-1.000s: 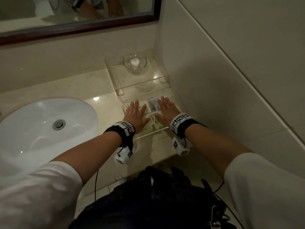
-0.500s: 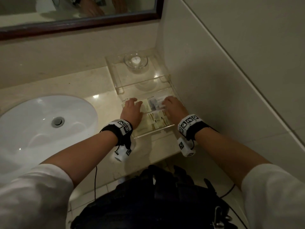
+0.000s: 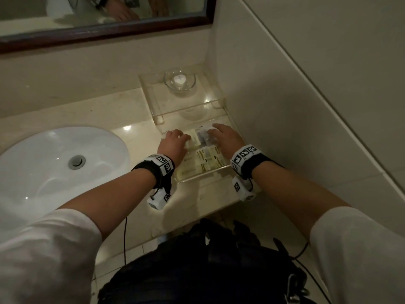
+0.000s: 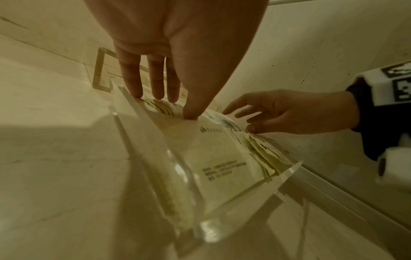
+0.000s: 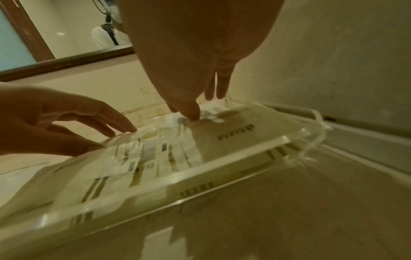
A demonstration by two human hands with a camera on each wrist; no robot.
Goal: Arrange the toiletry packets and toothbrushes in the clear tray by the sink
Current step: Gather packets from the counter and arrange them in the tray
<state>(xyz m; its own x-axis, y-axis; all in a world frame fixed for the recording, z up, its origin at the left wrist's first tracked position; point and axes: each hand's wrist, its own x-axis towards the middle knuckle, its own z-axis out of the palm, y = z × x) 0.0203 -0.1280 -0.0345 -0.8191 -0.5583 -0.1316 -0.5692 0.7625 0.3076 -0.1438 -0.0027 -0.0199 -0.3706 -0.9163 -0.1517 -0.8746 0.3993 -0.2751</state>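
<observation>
A clear tray [image 3: 203, 174] lies on the counter by the right wall, and several cream toiletry packets [image 3: 207, 160] lie flat in it side by side. My left hand [image 3: 177, 137] is over the tray's far left part, with fingertips [image 4: 138, 94] and thumb touching the far end of a printed packet [image 4: 213, 151]. My right hand [image 3: 215, 132] is over the far right part, its thumb tip [image 5: 193, 117] pressing a crinkly packet [image 5: 144, 153]. Neither hand closes round anything. No toothbrush is plainly visible.
A clear raised shelf [image 3: 153, 93] stands behind the tray with a glass bowl [image 3: 179, 81] holding a white candle. The white sink [image 3: 61, 163] is to the left. The wall runs close along the tray's right side. A black bag [image 3: 208, 264] hangs at my waist.
Both hands lay flat on the packets a second ago. They have since slid toward the tray's far end and apart, and now touch the packets with fingertips only.
</observation>
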